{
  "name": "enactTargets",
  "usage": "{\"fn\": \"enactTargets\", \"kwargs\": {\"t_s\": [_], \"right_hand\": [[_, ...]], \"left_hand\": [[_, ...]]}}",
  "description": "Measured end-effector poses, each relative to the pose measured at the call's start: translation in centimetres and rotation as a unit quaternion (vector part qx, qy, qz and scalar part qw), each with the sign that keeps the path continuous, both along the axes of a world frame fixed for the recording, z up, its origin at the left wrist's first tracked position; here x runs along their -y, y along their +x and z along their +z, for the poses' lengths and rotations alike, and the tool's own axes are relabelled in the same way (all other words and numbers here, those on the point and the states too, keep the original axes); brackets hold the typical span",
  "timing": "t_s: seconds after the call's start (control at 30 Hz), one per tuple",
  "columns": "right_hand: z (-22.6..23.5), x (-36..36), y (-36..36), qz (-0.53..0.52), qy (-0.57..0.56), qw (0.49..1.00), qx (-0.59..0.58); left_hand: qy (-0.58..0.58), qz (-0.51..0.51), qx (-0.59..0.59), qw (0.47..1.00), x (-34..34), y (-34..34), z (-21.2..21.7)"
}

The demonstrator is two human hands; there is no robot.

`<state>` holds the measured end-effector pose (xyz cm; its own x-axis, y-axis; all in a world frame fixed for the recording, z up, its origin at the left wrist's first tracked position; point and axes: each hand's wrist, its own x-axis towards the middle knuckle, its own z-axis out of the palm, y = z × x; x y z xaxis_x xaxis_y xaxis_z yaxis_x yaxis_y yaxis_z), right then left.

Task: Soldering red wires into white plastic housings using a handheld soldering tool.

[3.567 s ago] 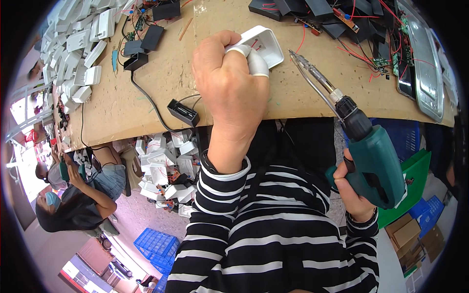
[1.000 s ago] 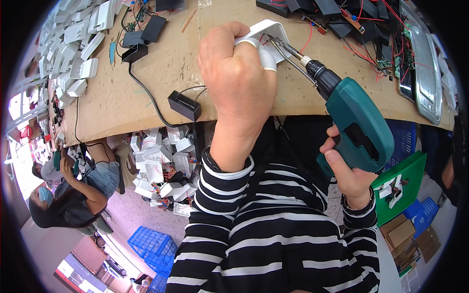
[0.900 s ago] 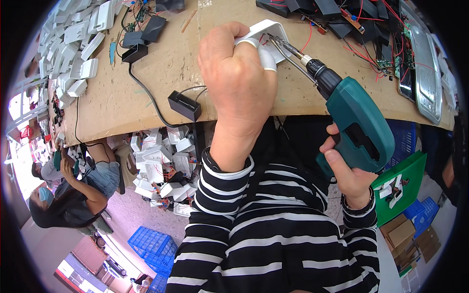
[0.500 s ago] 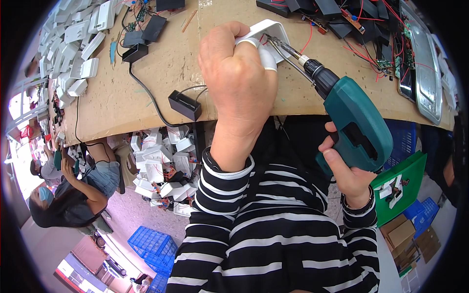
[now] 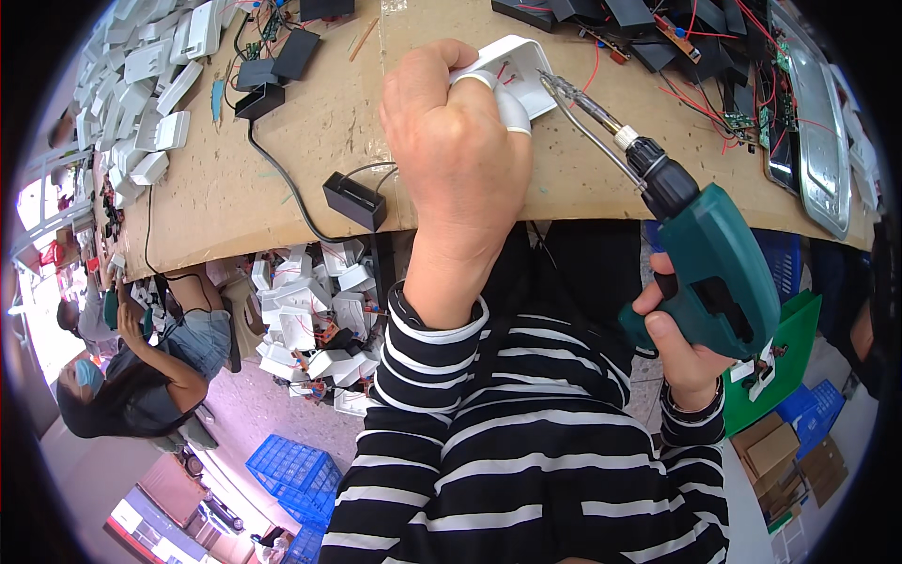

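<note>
Left hand (image 5: pixel 458 141) grips a white case (image 5: pixel 528 89) over the table (image 5: pixel 583 193), blocking some of its inside but not the red wires (image 5: pixel 504 71), while the right hand (image 5: pixel 692 368), fingers partly hidden, clutches a green soldering gun (image 5: pixel 716 249).

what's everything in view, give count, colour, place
hollow plastic housing: one, white, upper centre
pistol-shaped plastic soldering tool: one, green-black, right of centre
flat tabletop: one, tan, upper half
angular plastic housings: many, white, tabletop left, heaped below
rectangular plastic boxes: many, black, upper left and right
flat circuit boards: several, green-brown, upper right
oblong tray: one, silvery, tabletop right
latticed plastic crates: several, blue, floor
cardboard boxes: several, brown, lower right
masked co-worker: one, dark top, far left
left hand: one, white finger covers, on hollow housing
right hand: one, bare, on tool
</note>
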<state>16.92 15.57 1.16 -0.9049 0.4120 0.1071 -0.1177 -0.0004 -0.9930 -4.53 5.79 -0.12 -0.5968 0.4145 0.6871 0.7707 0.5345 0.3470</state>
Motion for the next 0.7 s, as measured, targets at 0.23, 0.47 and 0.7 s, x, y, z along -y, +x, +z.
{"fn": "enactTargets", "kwargs": {"t_s": [0.23, 0.47, 0.7], "right_hand": [[0.3, -0.2, 0.4, -0.025, 0.000, 1.000, -0.005], [0.5, 0.5, -0.1, -0.099, 0.030, 0.995, -0.006], [0.0, -0.6, 1.4, -0.086, 0.081, 0.991, -0.060]], "left_hand": [[-0.023, -0.002, 0.012, 1.000, -0.1, 0.1, 0.4], [0.024, -0.084, 0.012, 0.996, 2.1, 0.2, 0.2], [-0.078, -0.048, 0.071, 0.993, 3.8, 1.8, 0.8]]}}
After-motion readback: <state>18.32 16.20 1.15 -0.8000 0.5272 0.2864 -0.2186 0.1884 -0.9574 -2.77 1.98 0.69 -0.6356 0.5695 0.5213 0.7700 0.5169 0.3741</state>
